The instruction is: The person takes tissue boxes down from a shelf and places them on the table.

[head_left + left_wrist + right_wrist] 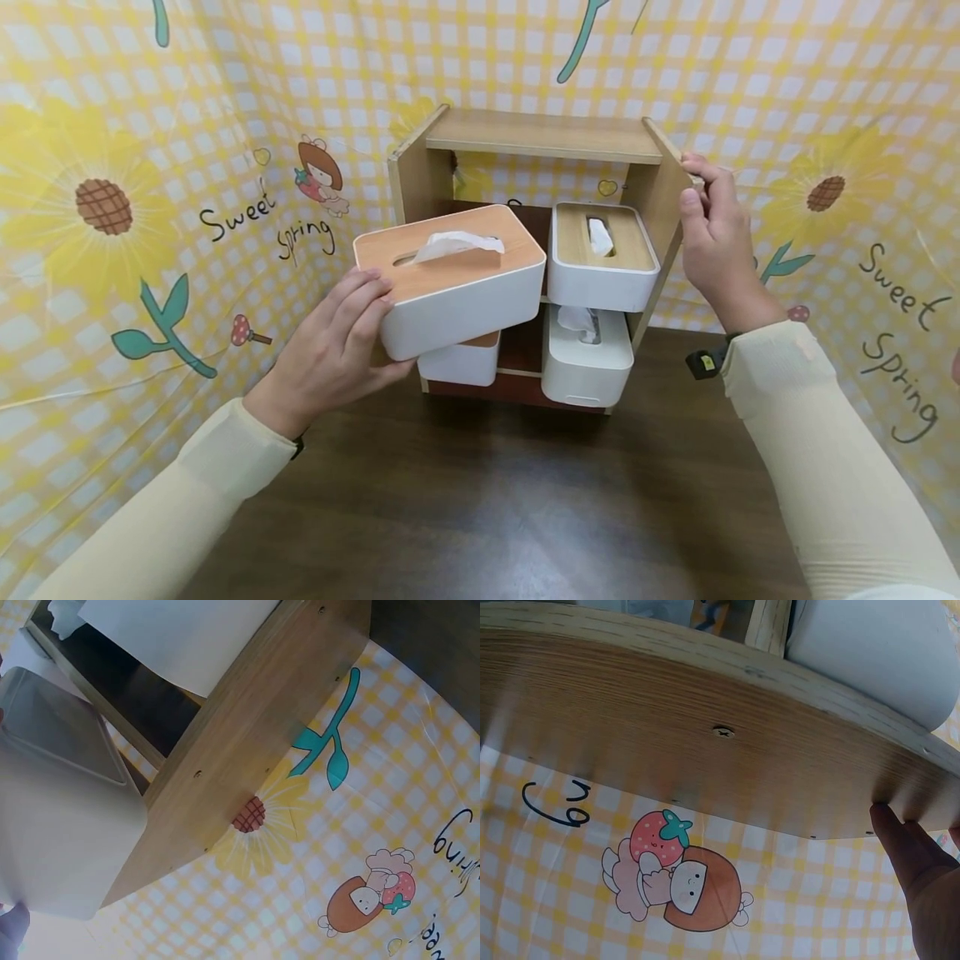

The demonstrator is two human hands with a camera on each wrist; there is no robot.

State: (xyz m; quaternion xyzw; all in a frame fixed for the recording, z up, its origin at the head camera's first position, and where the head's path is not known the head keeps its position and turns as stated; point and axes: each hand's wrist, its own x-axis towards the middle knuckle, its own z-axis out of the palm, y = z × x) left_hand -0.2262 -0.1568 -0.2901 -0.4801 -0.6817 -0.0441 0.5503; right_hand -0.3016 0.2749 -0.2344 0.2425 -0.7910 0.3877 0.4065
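Looks smooth plastic on held tissue box [465, 302]; grained wood on cabinet [543, 136], one o'clock; glossy on floor [517, 550], six o'clock.

The checked cloth [517, 50] reads "Sweet Spring" at left and at right.

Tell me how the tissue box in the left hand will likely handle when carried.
The tissue box is probably stiff: it shows no bend where the left hand grips it. It seems light for its size, as only that hand grips it. Its smooth white sides may feel slippery.
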